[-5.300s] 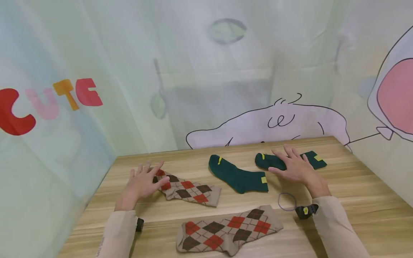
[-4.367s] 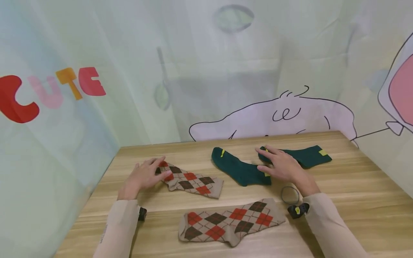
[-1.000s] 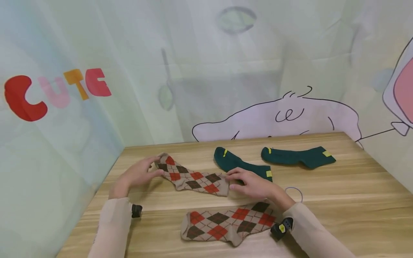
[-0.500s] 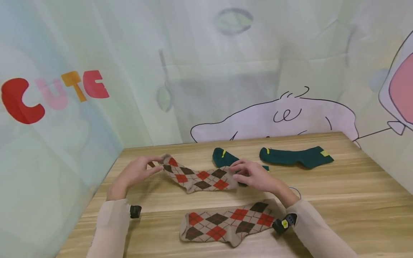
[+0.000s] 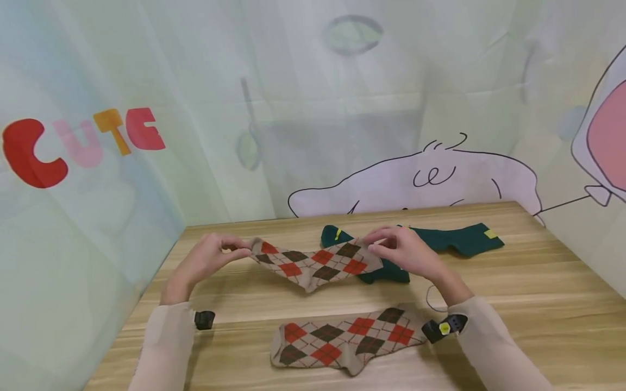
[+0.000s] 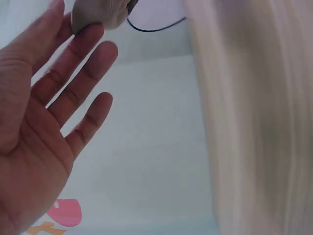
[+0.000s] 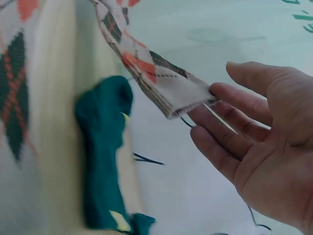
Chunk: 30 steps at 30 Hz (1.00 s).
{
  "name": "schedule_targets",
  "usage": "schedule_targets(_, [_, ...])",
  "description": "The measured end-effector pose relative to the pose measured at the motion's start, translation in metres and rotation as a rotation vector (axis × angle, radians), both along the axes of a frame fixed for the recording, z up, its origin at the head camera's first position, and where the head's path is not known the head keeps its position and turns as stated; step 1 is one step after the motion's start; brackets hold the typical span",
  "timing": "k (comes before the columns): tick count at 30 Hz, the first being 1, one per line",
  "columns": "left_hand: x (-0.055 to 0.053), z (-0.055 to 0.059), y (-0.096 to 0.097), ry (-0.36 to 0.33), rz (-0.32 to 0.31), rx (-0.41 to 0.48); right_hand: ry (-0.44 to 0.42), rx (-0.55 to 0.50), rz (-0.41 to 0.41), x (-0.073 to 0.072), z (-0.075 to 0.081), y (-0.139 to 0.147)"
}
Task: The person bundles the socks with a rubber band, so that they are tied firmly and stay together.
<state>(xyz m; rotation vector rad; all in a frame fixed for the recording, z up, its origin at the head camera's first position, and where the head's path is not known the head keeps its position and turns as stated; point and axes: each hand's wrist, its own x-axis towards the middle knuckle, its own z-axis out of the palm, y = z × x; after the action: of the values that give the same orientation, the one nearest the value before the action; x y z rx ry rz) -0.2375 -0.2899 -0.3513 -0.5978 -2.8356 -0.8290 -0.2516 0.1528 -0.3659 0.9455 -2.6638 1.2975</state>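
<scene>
An argyle sock (image 5: 318, 266) in beige, red and dark brown hangs in the air between both hands, its heel sagging lowest. My left hand (image 5: 207, 263) pinches it at the toe; in the left wrist view only the sock's toe (image 6: 100, 11) shows at the top edge. The cuff end is held at its upper corner by the fingertips of my right hand (image 5: 408, 252), and the cuff's lower corner droops. A matching argyle sock (image 5: 342, 342) lies flat near the front. Behind the lifted sock, a dark green sock (image 5: 391, 271) with yellow marks is partly covered.
Another dark green sock (image 5: 457, 239) lies at the back right, its toe hidden behind the right hand. A thin ring (image 5: 427, 300) lies by the right wrist. Printed curtain (image 5: 220, 136) walls in the wooden table (image 5: 528, 282) at the back and sides.
Both hands, earlier spread over the socks, came to the far argyle sock's two ends. They have lifted it off the table and moved it rightward, in front of the nearer green sock.
</scene>
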Motion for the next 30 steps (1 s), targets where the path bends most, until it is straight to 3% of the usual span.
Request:
schedule_targets(5, [0.006, 0.01, 0.004, -0.046, -0.072, 0.075, -0.054, 0.008, -0.028, 0.001, 0.015, 0.019])
schedule_targets(10, [0.013, 0.017, 0.006, -0.121, -0.172, 0.156, -0.107, -0.01, -0.003, 0.002, 0.026, 0.038])
schedule_targets(20, [0.018, 0.02, 0.012, -0.179, -0.365, 0.223, -0.143, -0.011, 0.133, 0.007, 0.036, 0.06])
schedule_targets(25, [0.022, 0.028, 0.022, -0.199, -0.496, 0.227, -0.195, -0.019, 0.242, 0.006, 0.038, 0.072])
schedule_targets(30, [0.027, 0.034, 0.032, -0.267, -0.567, 0.208, -0.202, 0.013, 0.312, 0.007, 0.039, 0.081])
